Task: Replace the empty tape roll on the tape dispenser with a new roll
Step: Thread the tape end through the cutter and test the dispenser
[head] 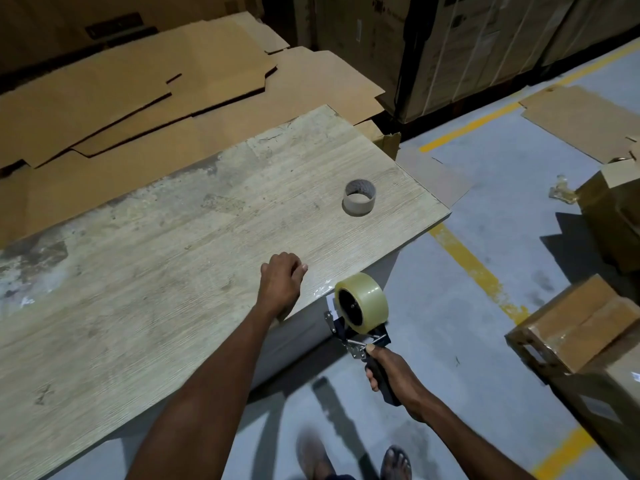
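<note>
— What could have gone wrong from there?

— The tape dispenser (346,332) was held off the table (156,265), over the floor just beyond its near long edge. It was carried by the right hand (391,375) alone, with the fingers wrapped round the black handle and the thumb laid up by the metal frame. If that grip had been loosened, a drop onto the concrete was judged likely. The clear tape roll (367,301) was seen mounted on the hub, but whether it was pushed fully home could not be told. A half-seated roll might have been shaken off. No free end was seen drawn past the roller, so the tape might have been found stuck back on itself. Bare metal parts lay close to the thumb, so a nick could not be ruled out.

— And the other hand?

— The left hand (282,282) was rested on the table at that same edge. Its fingers were curled under, and nothing was seen held in it.

— What was counted?

— One dispenser, one clear roll and one empty cardboard core (359,202) were counted. The core stood on end near the table's right end edge, well apart from both hands. Two hands and one table were counted. Flattened cardboard sheets (145,84) were stacked beyond the far edge, too overlapped to be numbered. At least two cartons (581,337) were seen on the floor to the right.
</note>
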Demonstrator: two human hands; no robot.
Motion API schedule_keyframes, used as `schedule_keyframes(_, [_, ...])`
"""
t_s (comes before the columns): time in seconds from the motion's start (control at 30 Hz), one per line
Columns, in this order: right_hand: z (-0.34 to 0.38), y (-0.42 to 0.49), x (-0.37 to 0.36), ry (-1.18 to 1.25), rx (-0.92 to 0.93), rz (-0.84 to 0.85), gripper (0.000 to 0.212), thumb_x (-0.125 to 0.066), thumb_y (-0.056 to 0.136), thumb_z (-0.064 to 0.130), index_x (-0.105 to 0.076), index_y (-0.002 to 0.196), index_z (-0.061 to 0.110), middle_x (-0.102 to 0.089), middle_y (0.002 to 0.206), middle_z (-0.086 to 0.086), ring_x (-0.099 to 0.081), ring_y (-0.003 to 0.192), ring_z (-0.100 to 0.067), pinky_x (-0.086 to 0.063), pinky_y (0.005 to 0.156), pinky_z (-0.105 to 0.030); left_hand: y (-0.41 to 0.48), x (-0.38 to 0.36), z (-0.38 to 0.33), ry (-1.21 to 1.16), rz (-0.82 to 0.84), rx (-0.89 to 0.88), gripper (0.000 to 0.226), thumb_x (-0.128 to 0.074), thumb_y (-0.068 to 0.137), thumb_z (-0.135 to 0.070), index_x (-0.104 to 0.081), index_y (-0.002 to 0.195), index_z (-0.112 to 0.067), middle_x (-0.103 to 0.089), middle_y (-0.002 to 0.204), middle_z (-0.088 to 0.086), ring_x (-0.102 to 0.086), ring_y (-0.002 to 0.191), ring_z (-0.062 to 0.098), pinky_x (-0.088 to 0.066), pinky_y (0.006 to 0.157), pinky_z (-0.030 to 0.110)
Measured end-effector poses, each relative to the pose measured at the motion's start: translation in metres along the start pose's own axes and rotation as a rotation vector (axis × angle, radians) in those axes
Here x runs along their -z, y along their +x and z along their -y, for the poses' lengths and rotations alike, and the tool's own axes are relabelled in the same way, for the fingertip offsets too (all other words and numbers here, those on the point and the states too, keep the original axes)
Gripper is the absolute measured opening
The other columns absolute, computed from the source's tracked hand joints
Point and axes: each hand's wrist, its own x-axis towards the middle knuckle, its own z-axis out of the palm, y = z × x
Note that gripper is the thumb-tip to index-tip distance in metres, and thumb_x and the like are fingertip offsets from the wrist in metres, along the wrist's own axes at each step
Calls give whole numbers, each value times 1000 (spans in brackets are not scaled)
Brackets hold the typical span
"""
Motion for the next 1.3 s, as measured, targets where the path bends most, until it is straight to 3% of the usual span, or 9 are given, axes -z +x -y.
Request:
schedule_keyframes(0.1, [-2, 0, -1, 36, -18, -16, 37, -52, 106, 39, -58, 92, 5, -58, 71, -10, -48, 56, -18, -42, 55, -26, -21, 0, 9, 70, -43, -285, 11, -53, 107, -20, -63, 107, -20, -60, 104, -7, -53, 101, 18, -41, 96, 45])
schedule_keyframes(0.2, [0, -2, -1, 27, -13, -27, 34, -53, 105, 38, -56, 94, 6, -58, 72, -9, -47, 58, -19, -42, 57, -28, -34, -1, 22, 118, -44, -515, 25, -56, 106, -19, -66, 128, -11, -65, 132, 2, -57, 125, 23, -40, 104, 41])
schedule_keyframes(0.3, [5, -4, 0, -8, 21, -14, 37, -53, 105, 41, -59, 100, 5, -59, 73, -9, -48, 59, -20, -42, 60, -29, -40, 2, 25, 184, 108, -570, 46, -41, 109, -34, -53, 148, -12, -47, 158, 2, -38, 149, 18, -28, 119, 37])
schedule_keyframes(0.37, [7, -4, 0, -18, 48, -5, 45, -55, 99, 48, -60, 104, 3, -61, 73, -9, -49, 61, -20, -41, 64, -33, -42, 2, 22, 175, 151, -530, 51, -35, 110, -41, -51, 151, -15, -44, 161, 0, -34, 151, 16, -25, 121, 37])
schedule_keyframes(0.43, [10, -6, 0, -38, 52, -12, 49, -56, 92, 55, -59, 98, 6, -61, 73, -9, -49, 62, -21, -40, 65, -37, -42, 0, 16, 120, 142, -458, 49, -34, 109, -44, -58, 144, -18, -52, 153, -2, -39, 145, 16, -29, 116, 43])
schedule_keyframes(0.53, [12, -7, 1, -47, 65, -16, 43, -55, 101, 49, -57, 94, 7, -60, 72, -9, -49, 61, -20, -41, 63, -32, -37, -5, 8, 11, 92, -299, 44, -39, 104, -51, -72, 122, -27, -58, 133, -7, -40, 134, 14, -28, 110, 48])
schedule_keyframes(0.73, [15, -6, 2, -21, 66, -24, 57, -60, 82, 62, -59, 96, 7, -60, 74, -9, -50, 62, -21, -41, 68, -39, -30, -9, -3, -56, 86, -115, 28, -71, 86, -59, -71, 84, -31, -48, 117, -15, -28, 122, 5, -13, 93, 29])
schedule_keyframes(0.97, [12, -11, 2, -46, 97, -27, 86, -60, 78, 66, -56, 118, -11, -61, 74, -9, -50, 64, -21, -41, 68, -39, -34, -10, -27, -2, 152, -14, 19, -69, 92, -33, -65, 76, -24, -51, 99, -10, -41, 110, 17, -22, 91, 36])
schedule_keyframes(1.3, [8, -13, 5, -10, 91, -45, 59, -57, 85, 63, -60, 103, 7, -62, 73, -10, -49, 62, -23, -41, 69, -40, -31, -10, -40, 19, 209, 55, 33, -63, 93, -20, -50, 65, -29, -57, 99, -3, -50, 104, 21, -33, 93, 45])
